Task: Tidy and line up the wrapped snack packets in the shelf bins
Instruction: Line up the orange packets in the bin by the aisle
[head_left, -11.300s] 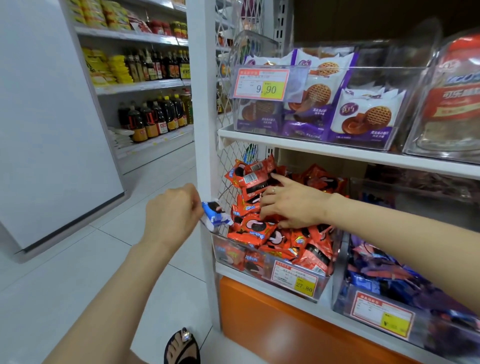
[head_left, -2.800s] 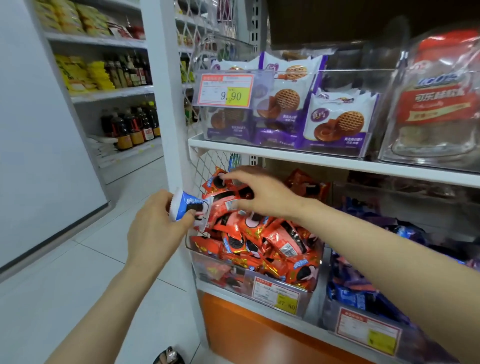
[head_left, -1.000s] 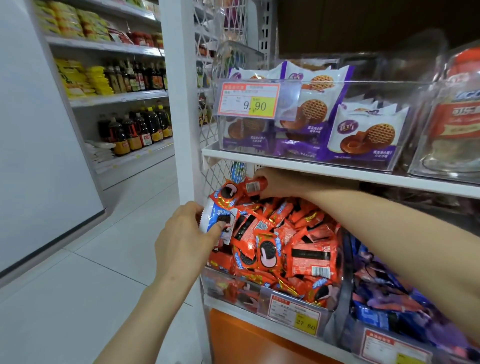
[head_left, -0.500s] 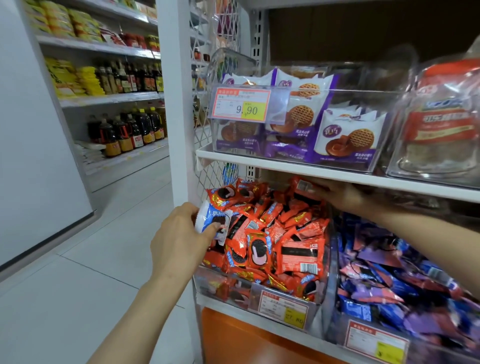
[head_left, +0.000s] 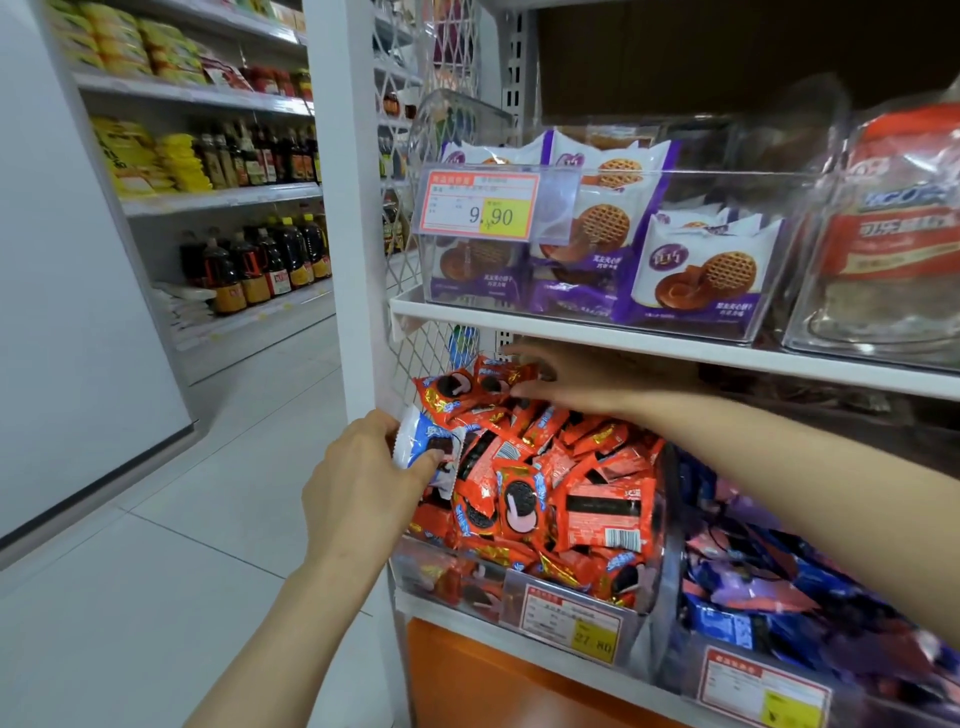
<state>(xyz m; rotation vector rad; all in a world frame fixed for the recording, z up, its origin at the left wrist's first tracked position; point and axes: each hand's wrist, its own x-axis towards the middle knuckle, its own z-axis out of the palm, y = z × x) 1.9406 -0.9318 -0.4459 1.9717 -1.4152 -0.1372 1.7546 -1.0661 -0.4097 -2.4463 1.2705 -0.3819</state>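
A clear bin (head_left: 457, 582) on the lower shelf is heaped with red cookie packets (head_left: 566, 499). My left hand (head_left: 363, 478) grips a blue-and-white cookie packet (head_left: 415, 441) at the bin's left edge, thumb pressed on its front. My right hand (head_left: 576, 379) reaches in under the upper shelf, fingers spread and resting on the topmost red packets (head_left: 467, 387) at the back of the pile.
A second clear bin (head_left: 753, 691) to the right holds blue and purple packets (head_left: 779, 587). The upper shelf (head_left: 623, 343) carries a bin of purple waffle biscuit packs (head_left: 696, 275) and a clear jar (head_left: 893, 244). The aisle floor lies to the left; shelves of bottles (head_left: 260, 265) stand beyond.
My right hand has slid left from the pile's back right to the top packets at the back left. My left hand keeps its hold on the blue packet.
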